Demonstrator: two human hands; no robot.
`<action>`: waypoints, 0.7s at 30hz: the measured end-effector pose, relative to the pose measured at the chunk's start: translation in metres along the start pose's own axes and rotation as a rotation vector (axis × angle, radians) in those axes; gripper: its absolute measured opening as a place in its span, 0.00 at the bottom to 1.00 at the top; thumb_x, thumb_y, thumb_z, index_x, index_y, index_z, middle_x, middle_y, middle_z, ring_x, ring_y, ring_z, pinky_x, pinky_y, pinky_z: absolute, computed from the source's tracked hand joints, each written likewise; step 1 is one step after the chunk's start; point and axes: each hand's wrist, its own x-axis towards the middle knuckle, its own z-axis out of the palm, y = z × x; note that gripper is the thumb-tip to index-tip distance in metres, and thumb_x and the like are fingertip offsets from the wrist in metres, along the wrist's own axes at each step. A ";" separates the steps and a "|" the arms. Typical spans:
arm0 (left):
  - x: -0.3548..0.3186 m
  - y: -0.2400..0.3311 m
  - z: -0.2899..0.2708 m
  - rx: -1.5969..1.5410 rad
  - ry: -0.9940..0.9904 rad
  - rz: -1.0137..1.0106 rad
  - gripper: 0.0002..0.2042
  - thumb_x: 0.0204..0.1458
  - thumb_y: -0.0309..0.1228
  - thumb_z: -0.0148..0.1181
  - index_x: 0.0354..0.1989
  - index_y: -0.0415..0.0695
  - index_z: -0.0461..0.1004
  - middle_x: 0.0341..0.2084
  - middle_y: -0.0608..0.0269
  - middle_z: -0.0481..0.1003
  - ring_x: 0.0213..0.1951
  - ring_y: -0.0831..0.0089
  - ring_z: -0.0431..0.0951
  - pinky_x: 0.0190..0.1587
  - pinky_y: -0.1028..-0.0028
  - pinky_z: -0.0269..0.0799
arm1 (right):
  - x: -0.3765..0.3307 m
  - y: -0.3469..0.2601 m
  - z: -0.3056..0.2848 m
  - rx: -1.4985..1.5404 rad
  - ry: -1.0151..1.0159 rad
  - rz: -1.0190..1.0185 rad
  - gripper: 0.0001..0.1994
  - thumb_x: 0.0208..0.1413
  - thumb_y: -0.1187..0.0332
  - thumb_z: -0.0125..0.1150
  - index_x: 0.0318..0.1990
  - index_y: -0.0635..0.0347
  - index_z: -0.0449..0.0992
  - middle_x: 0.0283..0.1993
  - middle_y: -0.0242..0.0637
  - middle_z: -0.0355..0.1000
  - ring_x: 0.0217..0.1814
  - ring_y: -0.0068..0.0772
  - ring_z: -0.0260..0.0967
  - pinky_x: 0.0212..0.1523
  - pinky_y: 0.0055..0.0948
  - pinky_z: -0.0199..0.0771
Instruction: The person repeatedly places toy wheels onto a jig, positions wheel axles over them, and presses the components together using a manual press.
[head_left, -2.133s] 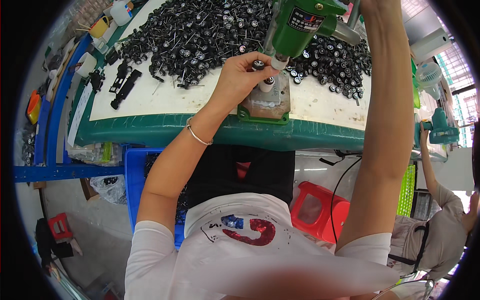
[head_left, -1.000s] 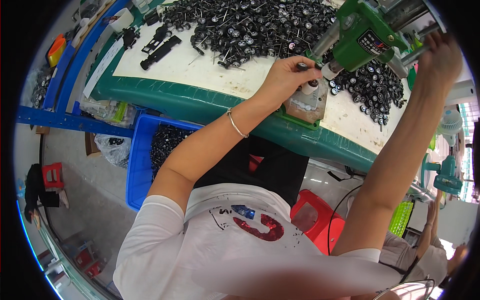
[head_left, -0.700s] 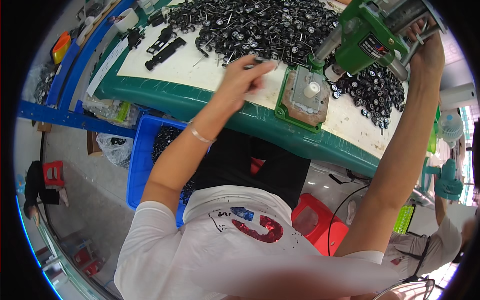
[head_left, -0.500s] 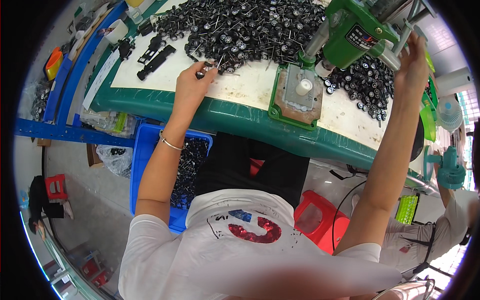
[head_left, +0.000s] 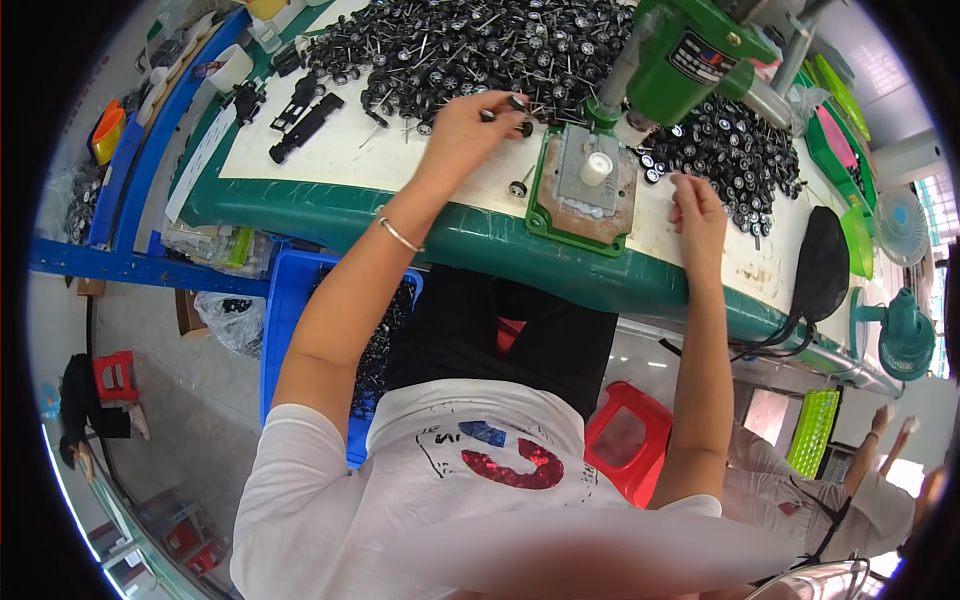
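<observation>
My left hand (head_left: 470, 135) is closed on small black toy wheels (head_left: 488, 116), just left of the green press base (head_left: 582, 236). Behind it spreads a big heap of black wheels on metal axles (head_left: 480, 50). One wheel with an axle (head_left: 517, 188) lies by itself beside the base. On the base's grey plate stands a short white cylinder (head_left: 597, 169), under the green press head (head_left: 690, 60). My right hand (head_left: 700, 215) is right of the base, fingers curled together beside a pile of loose wheels (head_left: 735, 160); whatever is in them cannot be made out.
Black toy chassis parts (head_left: 306, 128) lie at the table's left. A blue bin (head_left: 290, 300) of small parts stands below the edge, near a red stool (head_left: 630, 440). A black mesh cover (head_left: 822, 265) hangs at the right edge. Another person sits at lower right.
My right hand has come down from the press lever to the tabletop beside the wheels. My left hand has moved right, toward the press base, holding wheels. A wheel with an axle now lies beside the base.
</observation>
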 end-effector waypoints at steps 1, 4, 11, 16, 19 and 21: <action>-0.001 0.002 -0.005 -0.053 0.022 0.011 0.12 0.53 0.31 0.60 0.45 0.44 0.79 0.27 0.70 0.78 0.28 0.84 0.77 0.24 0.83 0.66 | -0.004 0.003 0.004 -0.094 0.014 -0.040 0.10 0.60 0.66 0.57 0.41 0.63 0.77 0.26 0.25 0.68 0.22 0.12 0.59 0.23 0.15 0.57; -0.015 -0.005 -0.012 -0.011 0.095 0.088 0.11 0.53 0.29 0.59 0.44 0.45 0.79 0.25 0.70 0.76 0.23 0.85 0.69 0.29 0.84 0.65 | -0.007 0.001 0.002 -0.039 0.009 -0.036 0.11 0.59 0.65 0.58 0.42 0.63 0.77 0.28 0.24 0.67 0.24 0.12 0.59 0.26 0.14 0.59; -0.052 -0.005 -0.005 0.129 -0.178 -0.016 0.11 0.46 0.28 0.66 0.39 0.43 0.80 0.21 0.68 0.74 0.22 0.81 0.66 0.27 0.78 0.64 | -0.003 -0.001 -0.003 -0.090 0.037 -0.001 0.10 0.59 0.65 0.58 0.41 0.63 0.77 0.28 0.27 0.72 0.24 0.15 0.62 0.27 0.18 0.64; -0.041 -0.001 0.005 0.256 -0.162 0.194 0.07 0.45 0.26 0.66 0.34 0.42 0.79 0.25 0.68 0.74 0.23 0.79 0.70 0.28 0.77 0.65 | 0.005 0.005 0.004 -0.315 0.044 -0.225 0.09 0.54 0.67 0.61 0.41 0.58 0.78 0.36 0.33 0.73 0.30 0.25 0.69 0.32 0.25 0.69; -0.036 -0.004 0.007 0.144 -0.122 0.248 0.06 0.46 0.26 0.66 0.33 0.42 0.80 0.34 0.66 0.77 0.26 0.80 0.72 0.27 0.81 0.64 | 0.002 -0.009 0.013 -0.541 0.018 -0.280 0.10 0.54 0.65 0.60 0.42 0.55 0.77 0.38 0.32 0.71 0.31 0.30 0.71 0.33 0.30 0.70; -0.037 0.000 0.006 -0.400 -0.084 -0.077 0.06 0.47 0.25 0.66 0.34 0.42 0.79 0.35 0.65 0.77 0.30 0.81 0.74 0.24 0.85 0.61 | 0.001 -0.013 0.016 -0.687 -0.011 -0.278 0.10 0.55 0.63 0.59 0.42 0.54 0.77 0.39 0.32 0.70 0.32 0.32 0.71 0.33 0.32 0.70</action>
